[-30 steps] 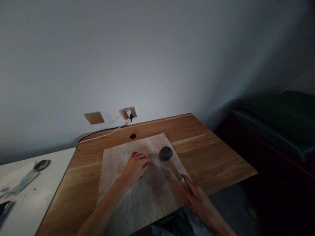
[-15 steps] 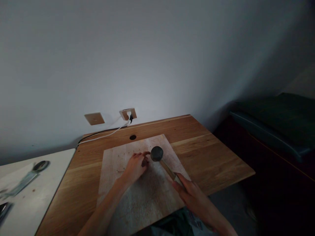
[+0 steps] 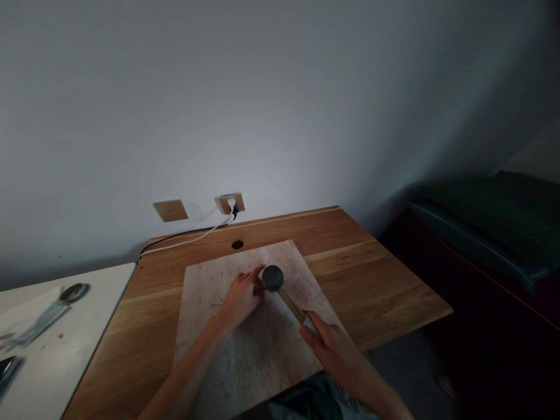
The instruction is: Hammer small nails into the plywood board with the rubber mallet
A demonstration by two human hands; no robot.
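My right hand (image 3: 330, 344) is wrapped round the wooden handle of a mallet (image 3: 273, 279) with a round dark head. That head is above the pale wooden board (image 3: 258, 361), right beside the fingertips of my left hand (image 3: 242, 294). Those left fingers are drawn together low over the board's upper part. Whatever they pinch is hidden behind the fingers and the mallet head. Several small dark dots, perhaps nails, run along the board's far side. A thin bent piece (image 3: 216, 303) lies left of my left hand.
The board rests on a wooden table (image 3: 376, 280) against the wall. Cables (image 3: 184, 248) lead to a socket (image 3: 230, 203) behind a round hole (image 3: 237, 245). On the left, a white surface (image 3: 83, 344) holds a dark round-ended item (image 3: 74, 293) and a phone-like object (image 3: 9, 370).
The mallet head has moved slightly left and down, closer to my left fingers. My right hand shifted a little left with it. My left hand has hardly moved.
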